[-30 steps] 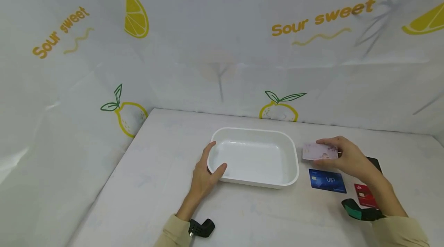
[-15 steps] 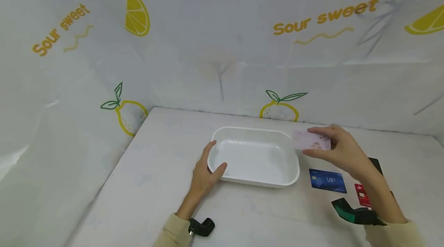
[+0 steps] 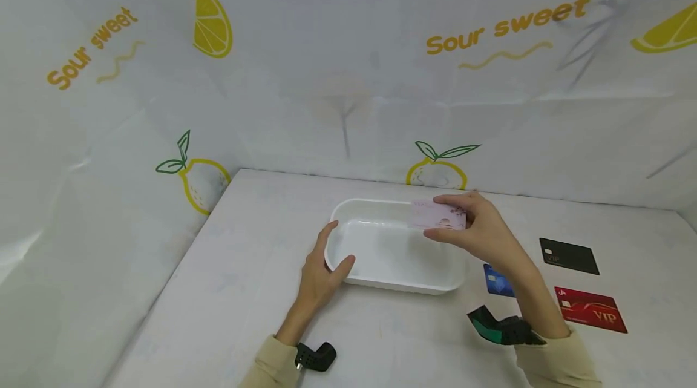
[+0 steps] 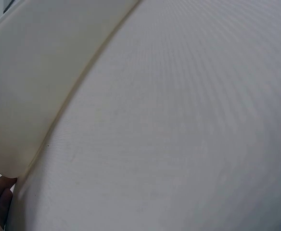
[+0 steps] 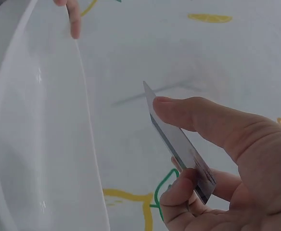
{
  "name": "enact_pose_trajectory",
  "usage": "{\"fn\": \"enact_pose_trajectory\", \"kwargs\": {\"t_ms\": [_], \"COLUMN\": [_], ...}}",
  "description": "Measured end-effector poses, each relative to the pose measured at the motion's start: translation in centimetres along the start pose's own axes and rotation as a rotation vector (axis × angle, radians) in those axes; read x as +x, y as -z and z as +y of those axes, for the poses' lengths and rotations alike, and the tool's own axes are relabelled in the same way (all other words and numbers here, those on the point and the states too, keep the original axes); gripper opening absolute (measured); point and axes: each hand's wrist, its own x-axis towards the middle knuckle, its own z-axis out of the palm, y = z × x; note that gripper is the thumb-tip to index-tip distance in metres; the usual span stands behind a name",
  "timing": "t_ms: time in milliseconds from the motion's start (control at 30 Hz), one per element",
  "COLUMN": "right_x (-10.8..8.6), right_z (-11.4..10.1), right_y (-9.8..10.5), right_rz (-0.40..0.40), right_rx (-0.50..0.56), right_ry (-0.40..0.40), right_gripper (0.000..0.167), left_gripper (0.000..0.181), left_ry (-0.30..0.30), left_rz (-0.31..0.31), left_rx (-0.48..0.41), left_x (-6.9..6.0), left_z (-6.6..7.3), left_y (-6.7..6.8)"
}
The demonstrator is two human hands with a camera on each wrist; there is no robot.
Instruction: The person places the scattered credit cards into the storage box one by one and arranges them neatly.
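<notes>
And here's the right hand (image 3: 481,232) with the pink card (image 3: 427,214), pinched at its right end, thumb on one side, fingers on the other! Seen from the head, the card lies across the far right corner of the white tray (image 3: 381,258); the right wrist view shows it in the air, tilted, a gap between it and the rim.

Over on the other side, the left hand (image 3: 317,273) has the tray by its left end, forefinger and thumb spread wide, the fingertips at the rim. The left wrist view catches just a bit of those fingers, tucked low against the tray's outer wall.

To the right of the tray, three more cards lie flat on the counter (image 3: 261,224): the blue card (image 3: 496,282), partly hidden by the right forearm; the black card (image 3: 569,256), farther right; and the red card (image 3: 592,310) just below it, nearer the person, its gold VIP easy to read.

Pale sleeves (image 3: 555,361) on both arms, a dark device (image 3: 317,357) at the left wrist, and lemons all over the white sheet (image 3: 305,43) behind!
</notes>
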Motion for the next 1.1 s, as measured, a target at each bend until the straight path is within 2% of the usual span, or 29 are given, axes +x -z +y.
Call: {"fn": "enact_pose_trajectory", "kwargs": {"t_ms": [167,400,867,1100], "right_x": [0.7,2.1,4.1,5.1], "right_z": [-1.1,-1.8,-0.7,-0.3], "right_y": [-1.8,-4.8,-10.2,-11.8], "right_rz": [-0.028,-0.027,-0.036,-0.022], "right_rx": [0.100,0.175,0.204,0.167], "right_ry": [-0.030,-0.068,-0.144,-0.115], "right_gripper": [0.065,0.065,0.063,0.061], "left_gripper": [0.073,0.072,0.073,0.071], "left_ry": [-0.010,-0.013,-0.003,-0.032], "left_rz": [0.001,0.003,-0.009,0.005], "left_rx": [-0.001,0.004,0.014,0.013], "left_x": [0.0,0.0,-0.1,-0.1], "left_z": [-0.1,-0.2,-0.1,0.0], "left_y": [0.0,0.0,0.0,0.2]}}
